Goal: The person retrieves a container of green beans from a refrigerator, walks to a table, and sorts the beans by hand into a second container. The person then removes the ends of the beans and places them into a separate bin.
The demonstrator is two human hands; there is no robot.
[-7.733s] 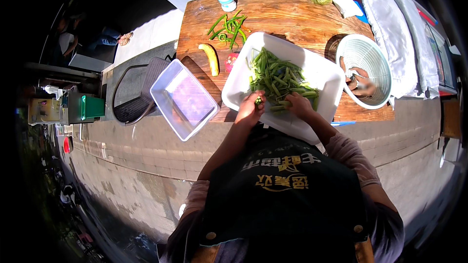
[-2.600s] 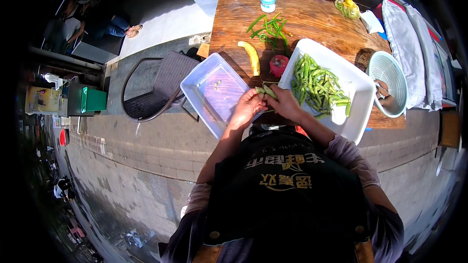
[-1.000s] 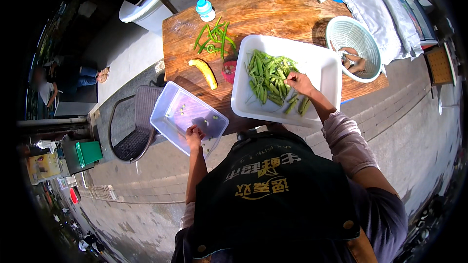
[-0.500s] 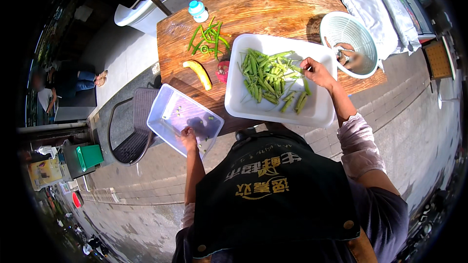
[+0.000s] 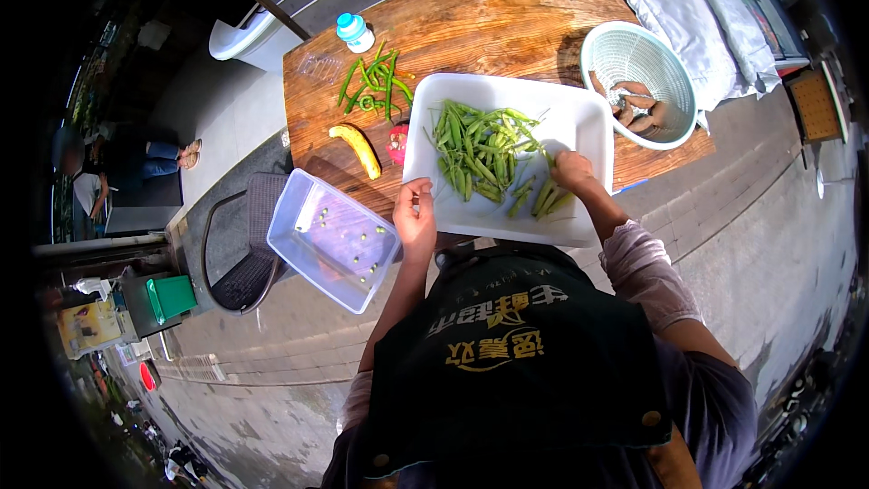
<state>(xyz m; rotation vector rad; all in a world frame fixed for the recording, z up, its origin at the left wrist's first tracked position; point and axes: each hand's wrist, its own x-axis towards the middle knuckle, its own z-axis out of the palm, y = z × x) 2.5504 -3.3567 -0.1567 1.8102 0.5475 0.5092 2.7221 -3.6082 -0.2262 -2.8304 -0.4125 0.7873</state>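
A white tray (image 5: 507,83) on the wooden table holds a heap of green pea pods (image 5: 484,140). Inside its right half, my right hand (image 5: 577,170) is closed at the edge of the heap, with the green tip of a pod showing at its fingertips. My left hand (image 5: 416,217) is at the tray's left rim, its fingers bent and drawn together; whatever they may hold is hidden. To the left of it, a clear plastic bin (image 5: 308,249) with several loose peas (image 5: 364,237) on its bottom rests tilted, partly over a chair.
Green chillies (image 5: 376,86), a yellow banana-shaped item (image 5: 356,149) and a red item (image 5: 396,143) lie left of the tray on the wooden table (image 5: 471,18). A blue-capped jar (image 5: 354,33) stands behind. A pale basket (image 5: 597,45) with brown roots stands right. A woven chair (image 5: 249,254) is at left.
My left hand has moved right, out of the clear bin to the tray's rim. My right hand has come down and closer among the pods. The view has shifted slightly.
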